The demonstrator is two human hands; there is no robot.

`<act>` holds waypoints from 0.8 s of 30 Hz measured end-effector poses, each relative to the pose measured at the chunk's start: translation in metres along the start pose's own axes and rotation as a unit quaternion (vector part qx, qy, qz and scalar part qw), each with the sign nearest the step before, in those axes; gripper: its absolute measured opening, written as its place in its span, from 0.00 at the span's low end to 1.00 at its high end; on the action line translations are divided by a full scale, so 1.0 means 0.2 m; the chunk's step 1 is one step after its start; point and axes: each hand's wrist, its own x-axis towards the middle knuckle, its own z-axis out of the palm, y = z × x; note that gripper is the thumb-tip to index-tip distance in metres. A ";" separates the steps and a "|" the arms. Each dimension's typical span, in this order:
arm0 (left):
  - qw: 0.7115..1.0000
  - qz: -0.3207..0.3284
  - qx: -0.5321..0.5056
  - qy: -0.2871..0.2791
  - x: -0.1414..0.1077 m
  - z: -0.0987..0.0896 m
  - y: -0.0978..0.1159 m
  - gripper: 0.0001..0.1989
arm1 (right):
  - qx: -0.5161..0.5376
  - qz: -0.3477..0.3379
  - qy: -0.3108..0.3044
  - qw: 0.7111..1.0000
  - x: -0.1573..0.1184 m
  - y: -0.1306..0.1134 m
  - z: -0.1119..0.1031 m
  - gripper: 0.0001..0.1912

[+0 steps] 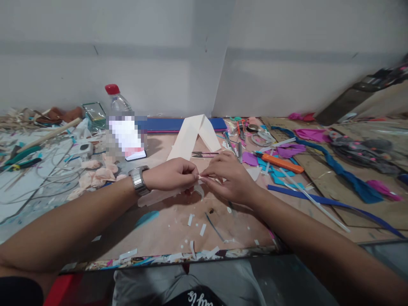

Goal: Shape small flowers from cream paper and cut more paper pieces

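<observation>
Where the fingertips are meeting: the left hand and the right hand are facing each other above the table, and a small pale strip is sitting between them.
Left grip: thumb and fingers are pinching, apparently on the strip's left end; the contact is partly hidden.
Right grip: thumb and forefinger are pinching the strip's right end.
Governing relation: the strip is lying immediately right of the left grip and immediately left of the right grip; its visible part is running crosswise, and neither hand is standing clearly nearer.
Pliers, far left: one green-handled pair is resting on the table.
Bottle and phone: one red-capped bottle is standing at the back; one phone, partly blurred, is showing in front.
Watch: one is circling the left wrist.
Cream band: one is forming a peak behind the hands.
White scraps: several are lying loose; an exact count is not showing.
Curled strip: one is showing just below the fingertips.
Snips: one pair is lying beyond the fingertips.
Cutter: one orange-handled tool is lying right of the right hand.
Blue ribbon, far right: one is trailing toward the table's edge.
</observation>
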 end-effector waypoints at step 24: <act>0.938 0.070 0.313 0.130 0.00 0.07 0.01 0.15 | 0.044 0.073 -0.059 0.995 -0.01 0.02 0.01 0.05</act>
